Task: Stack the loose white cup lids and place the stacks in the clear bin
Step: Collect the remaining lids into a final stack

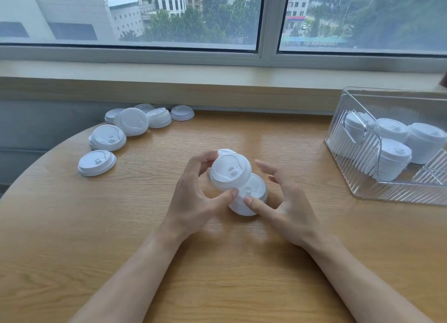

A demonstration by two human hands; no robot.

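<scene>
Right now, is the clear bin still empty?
No, several stacks of white lids already stand inside the clear bin.

A rounded desk (pixel 72 226) of light wood grain is seen, set against the wall below a window sill. On its far left part, loose white lids (pixel 131 122) are scattered in a curved row near the edge, some overlapping or leaning on one another; one single lid (pixel 96 162) lies flat and apart at the near end of that row. On the right side a clear ribbed bin (pixel 362 187) is placed, and stacks of lids (pixel 393 162) are held upright inside it. Near the middle of the desk a short stack of lids (pixel 251 197) is rested on the wood.
</scene>
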